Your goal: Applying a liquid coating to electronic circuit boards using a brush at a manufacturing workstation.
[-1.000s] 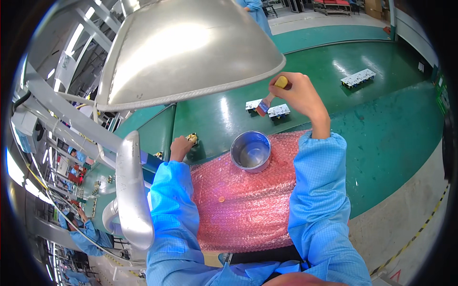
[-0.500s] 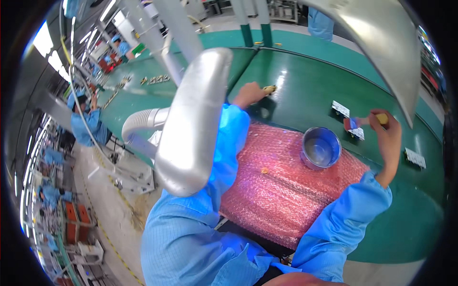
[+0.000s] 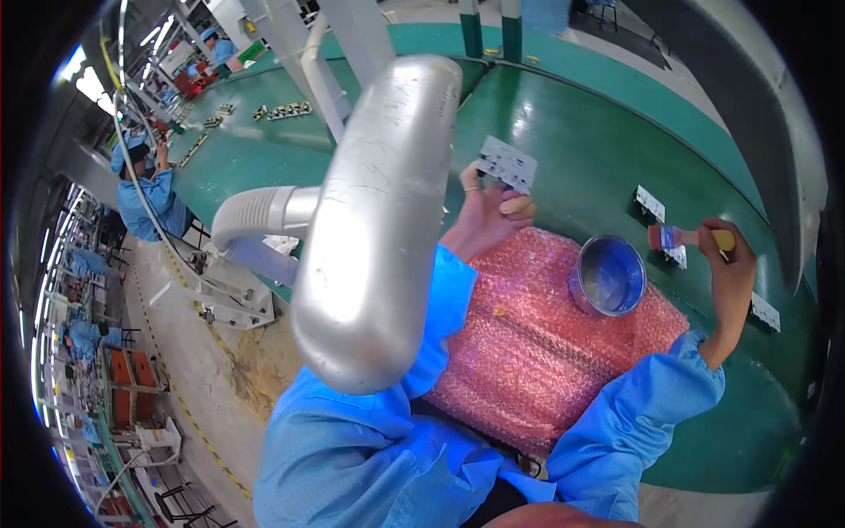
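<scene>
A flat board (image 3: 508,165), pale grey with dark marks and holes, is tilted up in my left hand (image 3: 489,216), whose fingers grip its lower edge. My right hand (image 3: 732,268) is closed around a paint brush (image 3: 669,238) with reddish bristles and a yellow-tipped handle. The brush points left, above one of the boards on the bench. Between my hands, a round metal pot (image 3: 607,277) with liquid at its bottom stands on pink bubble wrap (image 3: 528,361). More pale boards lie at the right: one (image 3: 650,203) beyond the brush and another (image 3: 765,312) beside my right wrist.
A large silver duct nozzle (image 3: 378,229) on a ribbed hose hangs in front of my left arm. At the upper right a grey metal hood (image 3: 766,114) reaches over the green bench (image 3: 581,132). Several small parts (image 3: 289,111) lie farther left, where a co-worker (image 3: 150,198) sits.
My left hand has lifted the board off the bench, nearer to me, turning its pale face into view. The brush stays in my right hand, nearly level. The whole view has shifted slightly.
</scene>
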The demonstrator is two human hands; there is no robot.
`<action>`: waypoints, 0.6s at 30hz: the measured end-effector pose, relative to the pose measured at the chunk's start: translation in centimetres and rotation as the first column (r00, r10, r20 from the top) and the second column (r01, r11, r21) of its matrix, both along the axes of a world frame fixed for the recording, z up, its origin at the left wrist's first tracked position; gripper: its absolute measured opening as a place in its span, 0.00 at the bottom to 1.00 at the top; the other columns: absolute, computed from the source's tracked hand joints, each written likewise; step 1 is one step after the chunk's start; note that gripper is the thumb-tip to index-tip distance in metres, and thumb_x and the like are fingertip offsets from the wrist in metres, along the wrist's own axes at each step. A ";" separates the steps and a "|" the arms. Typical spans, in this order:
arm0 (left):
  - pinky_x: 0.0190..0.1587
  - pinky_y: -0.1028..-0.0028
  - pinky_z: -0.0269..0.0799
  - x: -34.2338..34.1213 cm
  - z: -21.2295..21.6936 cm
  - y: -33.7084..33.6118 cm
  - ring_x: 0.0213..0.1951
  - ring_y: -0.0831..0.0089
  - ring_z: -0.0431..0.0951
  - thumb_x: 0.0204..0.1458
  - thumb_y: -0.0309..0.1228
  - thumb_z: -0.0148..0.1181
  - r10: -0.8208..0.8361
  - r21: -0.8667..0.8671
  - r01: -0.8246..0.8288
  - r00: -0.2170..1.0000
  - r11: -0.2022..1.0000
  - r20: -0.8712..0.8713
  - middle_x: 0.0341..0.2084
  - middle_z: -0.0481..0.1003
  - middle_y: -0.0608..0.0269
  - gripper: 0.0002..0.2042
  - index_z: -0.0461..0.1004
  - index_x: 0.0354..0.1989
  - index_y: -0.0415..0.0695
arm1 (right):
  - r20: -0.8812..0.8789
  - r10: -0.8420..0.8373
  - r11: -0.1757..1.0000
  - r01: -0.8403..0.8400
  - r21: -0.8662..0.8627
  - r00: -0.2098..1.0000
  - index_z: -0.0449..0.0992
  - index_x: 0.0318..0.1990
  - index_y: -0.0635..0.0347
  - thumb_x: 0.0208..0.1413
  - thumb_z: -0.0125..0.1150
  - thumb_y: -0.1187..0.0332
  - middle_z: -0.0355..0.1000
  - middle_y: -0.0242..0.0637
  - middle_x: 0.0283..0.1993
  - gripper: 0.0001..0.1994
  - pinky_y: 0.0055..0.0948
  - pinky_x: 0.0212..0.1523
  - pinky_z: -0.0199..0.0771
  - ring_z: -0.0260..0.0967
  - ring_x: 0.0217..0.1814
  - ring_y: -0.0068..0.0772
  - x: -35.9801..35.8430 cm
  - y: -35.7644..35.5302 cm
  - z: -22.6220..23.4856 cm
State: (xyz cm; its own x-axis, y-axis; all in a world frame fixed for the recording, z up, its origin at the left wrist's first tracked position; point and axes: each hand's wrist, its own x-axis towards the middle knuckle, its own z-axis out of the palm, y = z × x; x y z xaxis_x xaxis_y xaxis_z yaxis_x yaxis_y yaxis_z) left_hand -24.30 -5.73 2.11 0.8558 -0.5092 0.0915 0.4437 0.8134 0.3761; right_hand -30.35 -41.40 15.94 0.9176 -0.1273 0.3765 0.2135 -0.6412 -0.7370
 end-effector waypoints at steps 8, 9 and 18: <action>0.28 0.75 0.52 -1.5 -0.8 2.4 0.23 0.76 0.54 0.47 0.75 0.38 0.029 -0.127 -0.016 0.994 0.992 0.104 0.14 0.57 0.70 0.36 0.61 0.22 0.48 | -0.077 0.058 0.998 -0.059 -0.003 0.995 0.77 0.43 0.65 0.59 0.63 0.69 0.73 0.33 0.36 0.09 0.21 0.41 0.70 0.69 0.38 0.22 0.1 1.2 0.3; 0.28 0.75 0.52 -1.7 -0.9 2.4 0.23 0.76 0.54 0.47 0.75 0.38 0.009 -0.137 0.007 0.994 0.990 0.110 0.14 0.58 0.70 0.36 0.61 0.22 0.49 | -0.081 0.059 0.998 -0.059 -0.005 0.995 0.77 0.43 0.65 0.59 0.63 0.69 0.73 0.33 0.36 0.09 0.21 0.41 0.70 0.69 0.38 0.22 0.1 1.3 0.3; 0.29 0.77 0.54 -1.5 -1.9 2.7 0.23 0.78 0.56 0.42 0.74 0.49 -0.123 -0.092 0.153 0.955 0.984 0.270 0.13 0.59 0.75 0.34 0.70 0.28 0.51 | -0.181 0.216 0.976 -0.211 0.046 0.959 0.77 0.39 0.64 0.55 0.65 0.70 0.73 0.31 0.33 0.08 0.20 0.37 0.68 0.68 0.36 0.20 0.9 3.1 -1.0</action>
